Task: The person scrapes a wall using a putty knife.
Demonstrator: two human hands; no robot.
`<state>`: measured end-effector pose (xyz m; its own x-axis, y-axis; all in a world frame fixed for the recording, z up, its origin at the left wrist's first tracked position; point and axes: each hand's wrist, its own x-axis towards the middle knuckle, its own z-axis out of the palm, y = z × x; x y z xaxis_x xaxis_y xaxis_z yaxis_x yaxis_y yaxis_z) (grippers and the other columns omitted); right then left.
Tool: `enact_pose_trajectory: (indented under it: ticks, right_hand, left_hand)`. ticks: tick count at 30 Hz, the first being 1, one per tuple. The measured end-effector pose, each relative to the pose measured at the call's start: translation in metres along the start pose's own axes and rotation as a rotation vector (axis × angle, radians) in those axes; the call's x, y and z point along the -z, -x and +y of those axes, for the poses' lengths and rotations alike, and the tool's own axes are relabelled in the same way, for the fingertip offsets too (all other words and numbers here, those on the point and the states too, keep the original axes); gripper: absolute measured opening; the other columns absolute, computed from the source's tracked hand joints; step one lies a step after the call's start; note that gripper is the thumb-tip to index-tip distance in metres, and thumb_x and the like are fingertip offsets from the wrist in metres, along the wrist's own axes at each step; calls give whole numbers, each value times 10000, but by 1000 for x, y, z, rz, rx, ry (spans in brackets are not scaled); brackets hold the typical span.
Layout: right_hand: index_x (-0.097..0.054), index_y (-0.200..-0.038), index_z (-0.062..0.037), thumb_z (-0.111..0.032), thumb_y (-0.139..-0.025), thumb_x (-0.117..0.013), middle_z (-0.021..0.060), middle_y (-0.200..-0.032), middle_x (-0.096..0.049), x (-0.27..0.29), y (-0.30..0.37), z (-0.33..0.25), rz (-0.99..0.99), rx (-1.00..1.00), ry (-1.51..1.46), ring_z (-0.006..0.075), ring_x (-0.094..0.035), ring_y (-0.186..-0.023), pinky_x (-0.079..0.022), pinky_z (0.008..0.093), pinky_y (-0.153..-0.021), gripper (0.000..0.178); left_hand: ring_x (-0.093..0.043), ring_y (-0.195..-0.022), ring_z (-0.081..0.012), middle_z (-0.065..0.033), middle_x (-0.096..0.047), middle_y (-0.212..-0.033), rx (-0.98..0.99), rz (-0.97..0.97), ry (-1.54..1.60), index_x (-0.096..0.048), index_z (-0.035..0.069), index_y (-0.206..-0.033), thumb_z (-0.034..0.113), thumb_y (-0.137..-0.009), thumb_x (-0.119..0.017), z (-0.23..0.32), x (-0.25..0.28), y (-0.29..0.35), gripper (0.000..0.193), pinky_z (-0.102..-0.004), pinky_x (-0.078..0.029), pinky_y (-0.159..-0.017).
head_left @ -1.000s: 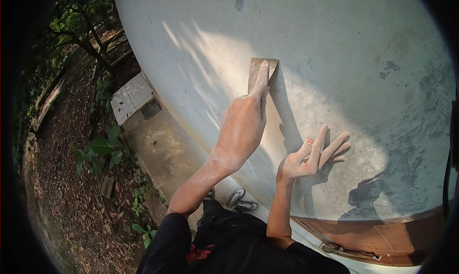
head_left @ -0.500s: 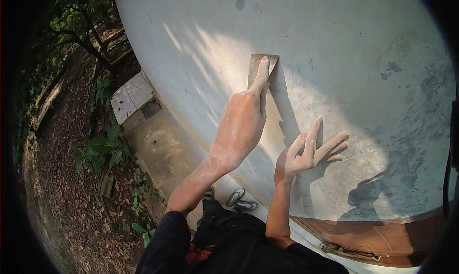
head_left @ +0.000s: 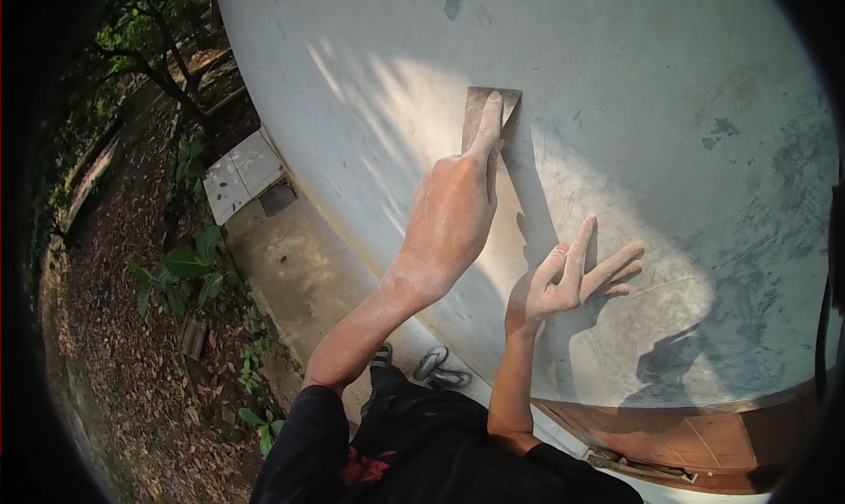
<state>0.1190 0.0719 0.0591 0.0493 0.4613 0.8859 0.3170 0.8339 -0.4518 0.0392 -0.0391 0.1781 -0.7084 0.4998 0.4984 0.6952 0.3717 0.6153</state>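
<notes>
My left hand (head_left: pixel 451 206) is closed round a scraper, its index finger stretched along the flat metal blade (head_left: pixel 476 110). The handle is hidden inside the hand. The blade's wide edge meets the pale grey plastered wall (head_left: pixel 607 90), in a sunlit patch. Lower and to the right, my right hand (head_left: pixel 572 279) is open against the same wall, fingers spread, with nothing in it. Whitish dust coats both hands. Shadows of the hands and scraper fall on the plaster.
A brown wooden panel (head_left: pixel 669 447) runs below the wall at lower right. Flip-flops (head_left: pixel 443 370) lie on the ledge by my legs. To the left are a white-tiled block (head_left: pixel 244 174), a concrete strip (head_left: pixel 290 266), a leafy plant (head_left: pixel 189 264) and ground strewn with dry leaves.
My left hand and the scraper have slid a little up and to the right along the wall. The right hand stays practically where it was.
</notes>
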Motion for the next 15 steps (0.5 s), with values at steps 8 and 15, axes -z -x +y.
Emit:
enact_pose_trajectory:
  ticks: [8, 15]
  right_hand:
    - [-706, -1200, -86, -5, -784, -534, 266, -1579, -231, 5, 0, -3, -22, -9, -8, 412, -19, -1506, 100, 629, -1148, 457]
    - [-698, -1201, -54, -22, -797, -526, 262, -1579, -235, 3, 1, -1, -30, 9, 10, 397, -25, -1509, 116, 606, -1155, 440]
  left_hand:
    - [-581, -462, -229, -158, -584, -547, -33, 53, -1, -325, 5, -1493, 19, -996, -446, -3, -2, 3, 512, -413, -476, -471]
    - [-592, -462, -239, -142, -598, -545, -56, 74, -37, -290, -9, -1505, -7, -970, -463, -3, -1, -3, 562, -414, -500, -474]
